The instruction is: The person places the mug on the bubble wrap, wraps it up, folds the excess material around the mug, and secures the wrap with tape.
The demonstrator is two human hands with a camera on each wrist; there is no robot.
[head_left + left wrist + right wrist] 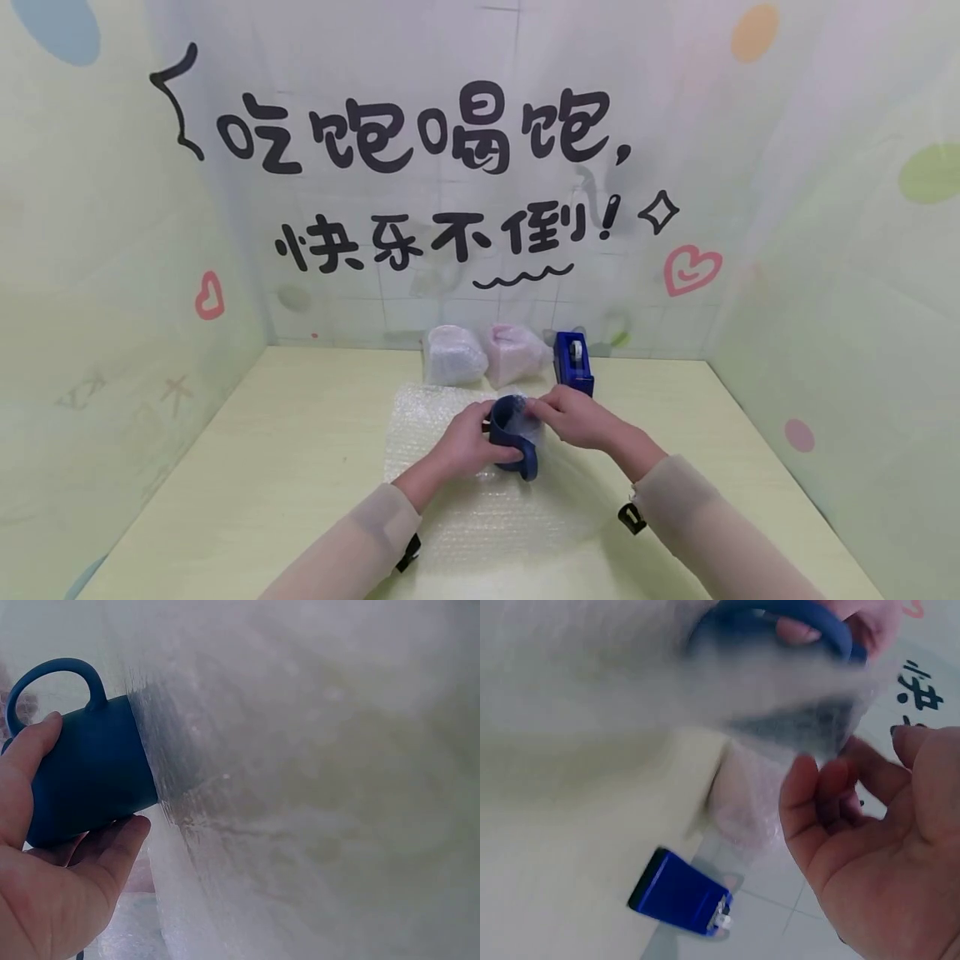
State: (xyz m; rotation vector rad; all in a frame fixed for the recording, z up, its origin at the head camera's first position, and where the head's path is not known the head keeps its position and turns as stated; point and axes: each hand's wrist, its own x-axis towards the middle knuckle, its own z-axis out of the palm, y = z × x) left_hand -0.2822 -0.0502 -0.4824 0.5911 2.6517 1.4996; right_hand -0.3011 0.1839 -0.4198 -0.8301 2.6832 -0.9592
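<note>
A dark blue mug (504, 432) is tilted above a sheet of clear bubble wrap (487, 525) on the table. My left hand (467, 442) grips the mug's body, its thumb near the handle. In the left wrist view, the mug (90, 769) lies in the curled left hand (67, 892), with bubble wrap (300, 787) covering one end. At the mug's mouth, my right hand (577, 417) pinches the wrap's edge. The right wrist view shows the right hand (877, 840) with bent fingers against the wrap; the exact pinch point is partly hidden.
Two bundles in bubble wrap, one whitish (453, 357) and one pinkish (516, 354), stand at the back wall. A blue tape dispenser (574, 362) is right of them, beyond my right hand. Printed walls enclose the table (300, 467) at the back and both sides.
</note>
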